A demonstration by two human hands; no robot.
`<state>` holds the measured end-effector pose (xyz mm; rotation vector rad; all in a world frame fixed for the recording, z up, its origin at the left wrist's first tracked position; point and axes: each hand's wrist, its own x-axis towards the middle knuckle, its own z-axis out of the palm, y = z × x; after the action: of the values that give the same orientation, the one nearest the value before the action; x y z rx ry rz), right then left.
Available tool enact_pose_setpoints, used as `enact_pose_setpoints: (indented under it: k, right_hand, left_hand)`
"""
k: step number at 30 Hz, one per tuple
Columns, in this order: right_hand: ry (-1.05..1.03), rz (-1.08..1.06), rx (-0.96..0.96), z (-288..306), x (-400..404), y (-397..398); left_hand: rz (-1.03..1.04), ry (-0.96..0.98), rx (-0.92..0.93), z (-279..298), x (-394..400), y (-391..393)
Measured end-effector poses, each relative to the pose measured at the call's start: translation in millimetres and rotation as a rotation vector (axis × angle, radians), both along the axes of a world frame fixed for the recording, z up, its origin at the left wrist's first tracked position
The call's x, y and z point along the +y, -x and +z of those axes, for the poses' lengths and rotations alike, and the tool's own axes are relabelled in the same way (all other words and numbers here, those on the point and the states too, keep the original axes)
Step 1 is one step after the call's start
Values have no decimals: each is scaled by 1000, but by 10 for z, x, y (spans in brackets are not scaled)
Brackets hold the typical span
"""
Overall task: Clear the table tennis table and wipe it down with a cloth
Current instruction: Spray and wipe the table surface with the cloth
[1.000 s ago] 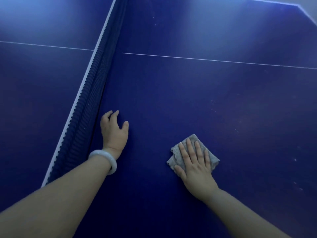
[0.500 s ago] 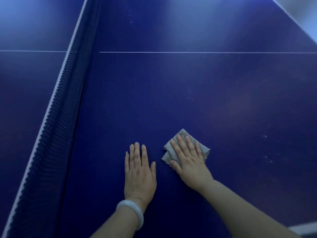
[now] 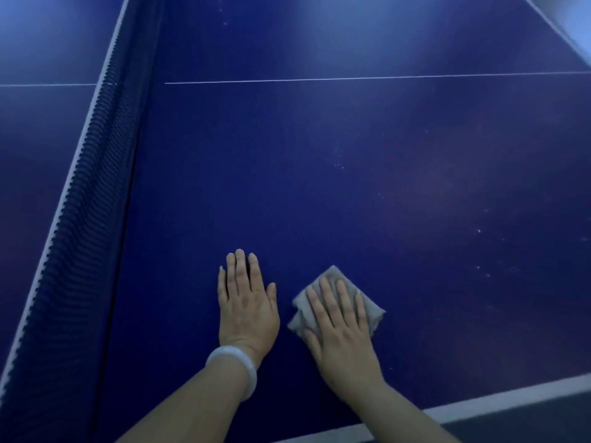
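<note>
Cloth [image 3: 367,298] is pressed flat under right hand [image 3: 343,334], just beside flat-laid, empty left hand [image 3: 246,308]; unwiped surface [image 3: 383,187] ahead.

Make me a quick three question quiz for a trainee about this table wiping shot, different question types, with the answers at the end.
1. True or false: the right hand presses the folded grey cloth flat with straight fingers.
2. The left hand, above the white bangle bracelet, rests on: A) the dark blue net; B) the bare blue table tennis table; C) the cloth.
3. Fill in: pale specks show on the table to the ____ of the cloth.

Key: 1 true; 2 B; 3 right.
</note>
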<state>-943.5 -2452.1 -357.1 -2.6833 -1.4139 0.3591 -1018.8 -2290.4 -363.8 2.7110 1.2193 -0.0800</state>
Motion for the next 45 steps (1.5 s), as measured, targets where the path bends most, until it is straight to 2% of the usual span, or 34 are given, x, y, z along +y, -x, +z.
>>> enact_pose_setpoints:
  k: [2, 3, 7, 9, 11, 13, 15, 18, 19, 21, 23, 24, 26, 30, 32, 34, 37, 40, 42, 45]
  right_hand:
    - [32, 83, -29, -23, -369, -220]
    - [55, 35, -54, -19, -511, -403]
    - [125, -573, -97, 27, -496, -877]
    - [136, -718, -27, 37, -146, -781]
    - [118, -586, -33, 0, 153, -512]
    - [67, -292, -69, -25, 255, -183]
    - [16, -52, -56, -36, 75, 10]
    - [22, 72, -91, -61, -470, -118]
    - [43, 18, -123, -63, -625, -250]
    - [76, -267, -118, -24, -789, -496]
    - [101, -566, -70, 6, -705, -553]
    - [102, -630, -51, 28, -597, -472]
    - [55, -519, -65, 18, -399, -132]
    - [-33, -45, -13, -37, -439, 518]
    - [-33, 5, -3, -51, -745, 418]
    - [-10, -89, -54, -57, -1141, 138]
    - [38, -409, -60, 0, -1648, -348]
    - [59, -646, -45, 33, -1762, -546]
    - [51, -666, -72, 21, -1646, -458]
    - [24, -486, -90, -33, -1476, -183]
  left_hand:
    - [0, -9, -4, -18, -6, -3]
    - [-1, -7, -7, -17, -9, -5]
    - [-1, 1, -6, -6, -11, 0]
    - [-1, -2, -7, -6, -10, 3]
    - [4, -11, -9, -10, -2, 1]
    - [3, -10, -3, -19, -5, 1]
    - [2, -11, -7, -29, -4, 5]
    - [9, -15, -22, -42, -3, 9]
    - [8, -17, -27, -38, -8, 10]
    - [4, -15, -25, -32, -15, 10]
    - [10, -14, -25, -32, -13, 7]
    - [13, -15, -26, -31, -13, 4]
    - [14, -25, -18, -29, -11, -2]
    - [13, -24, -34, -45, -7, 16]
    - [16, -16, -56, -54, 0, 24]
    - [20, 7, -75, -52, 1, 27]
    - [27, 62, -112, -19, 10, 25]
    - [62, 134, -176, 79, 12, -14]
    - [14, 145, -244, 162, -113, -121]
    - [-124, 174, -287, 270, -566, -454]
